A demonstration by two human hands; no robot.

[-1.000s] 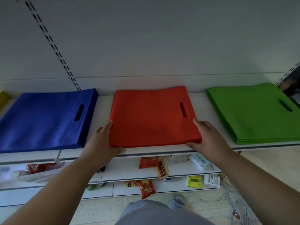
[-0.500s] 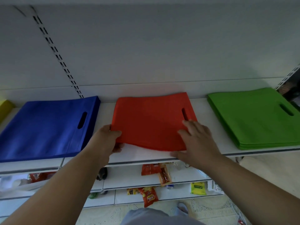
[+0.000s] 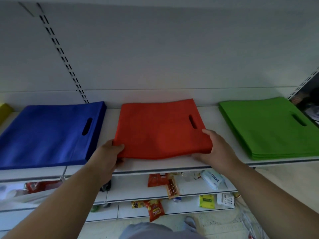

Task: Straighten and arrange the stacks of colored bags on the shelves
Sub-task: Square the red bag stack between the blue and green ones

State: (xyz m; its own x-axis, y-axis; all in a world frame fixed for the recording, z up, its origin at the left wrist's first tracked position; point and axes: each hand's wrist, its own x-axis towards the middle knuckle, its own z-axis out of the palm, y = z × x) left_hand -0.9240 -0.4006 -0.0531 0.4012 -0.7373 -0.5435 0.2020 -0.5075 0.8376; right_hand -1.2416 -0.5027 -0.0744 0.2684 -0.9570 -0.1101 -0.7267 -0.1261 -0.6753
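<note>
A stack of red bags (image 3: 158, 128) lies in the middle of the white shelf (image 3: 172, 163), its front edge lifted a little. My left hand (image 3: 108, 152) grips the stack's front left corner, thumb on top and fingers underneath. My right hand (image 3: 215, 149) holds the front right corner, thumb along the right edge. A thick stack of blue bags (image 3: 48, 133) lies to the left and a stack of green bags (image 3: 269, 126) to the right, both flat with handle slots on their right sides.
A yellow stack's corner (image 3: 5, 109) shows at the far left. Lower shelves (image 3: 138, 187) carry snack packets (image 3: 155, 211) and a white pack (image 3: 213, 181). A slotted upright (image 3: 63, 59) runs up the back wall. Bare shelf strips separate the stacks.
My right hand slid from on top of the red stack to its front right corner. My left hand now grips the front left corner. The stack sits squarer.
</note>
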